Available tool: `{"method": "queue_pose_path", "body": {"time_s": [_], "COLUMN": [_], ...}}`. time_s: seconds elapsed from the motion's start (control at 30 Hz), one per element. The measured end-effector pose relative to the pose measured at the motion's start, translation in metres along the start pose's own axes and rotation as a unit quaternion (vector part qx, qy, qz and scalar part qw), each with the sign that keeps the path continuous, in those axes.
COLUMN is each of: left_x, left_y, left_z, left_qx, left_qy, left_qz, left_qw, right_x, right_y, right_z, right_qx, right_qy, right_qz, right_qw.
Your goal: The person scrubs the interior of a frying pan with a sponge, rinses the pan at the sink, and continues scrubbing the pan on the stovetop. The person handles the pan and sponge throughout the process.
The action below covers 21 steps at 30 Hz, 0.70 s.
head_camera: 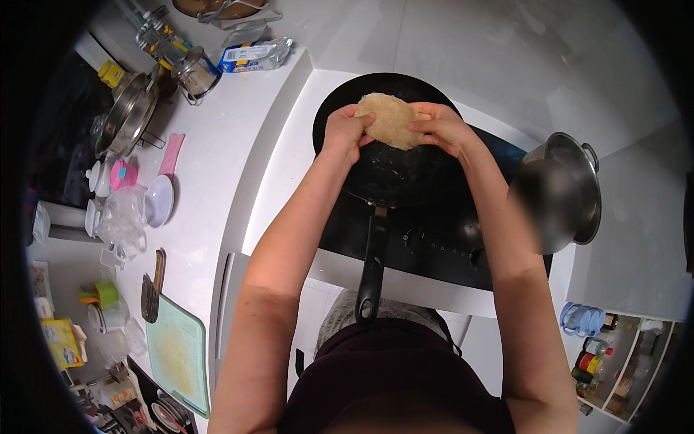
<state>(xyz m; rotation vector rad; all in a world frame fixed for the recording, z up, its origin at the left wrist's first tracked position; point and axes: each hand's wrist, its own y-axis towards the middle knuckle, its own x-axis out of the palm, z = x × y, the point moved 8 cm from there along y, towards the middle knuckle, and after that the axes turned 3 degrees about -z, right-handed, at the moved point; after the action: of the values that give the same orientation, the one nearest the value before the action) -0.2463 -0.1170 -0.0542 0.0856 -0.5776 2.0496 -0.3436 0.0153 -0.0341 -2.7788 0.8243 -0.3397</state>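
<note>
A round, flat piece of tan dough or flatbread [391,120] is stretched between my two hands above a black frying pan [390,176]. My left hand [347,130] pinches its left edge, thumb on top. At the opposite edge, my right hand [442,127] grips with its thumb and fingers. The pan rests on the black cooktop [428,222], and its long handle [374,266] points back toward my body. Pale specks and smears mark the pan's dark inner surface. The flatbread hides part of the pan's far side.
A steel pot [585,190] stands at the cooktop's right. On the left counter are a cleaver [150,298], a green-edged cutting board [176,352], a white bowl [159,200], a clear plastic bag [122,219] and a steel wok [127,114]. A foil packet [257,56] lies farther back.
</note>
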Motion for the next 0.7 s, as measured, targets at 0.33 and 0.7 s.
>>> {"method": "queue_pose_path", "body": {"time_s": [0.33,0.7], "left_x": [-0.003,0.03], "left_y": [0.025,0.047], "left_z": [0.035,-0.044], "left_qx": [0.32,0.107], "left_qy": [0.359,0.721], "left_qz": [0.076,-0.141], "left_qw": [0.873,0.671], "right_x": [-0.006,0.003], "right_y": [-0.009,0.036], "right_z": [-0.043,0.048], "right_qx": [-0.314,-0.155], "right_qy": [-0.505,-0.732], "right_qz": [0.261,0.022], "right_qw": [0.761,0.663]}}
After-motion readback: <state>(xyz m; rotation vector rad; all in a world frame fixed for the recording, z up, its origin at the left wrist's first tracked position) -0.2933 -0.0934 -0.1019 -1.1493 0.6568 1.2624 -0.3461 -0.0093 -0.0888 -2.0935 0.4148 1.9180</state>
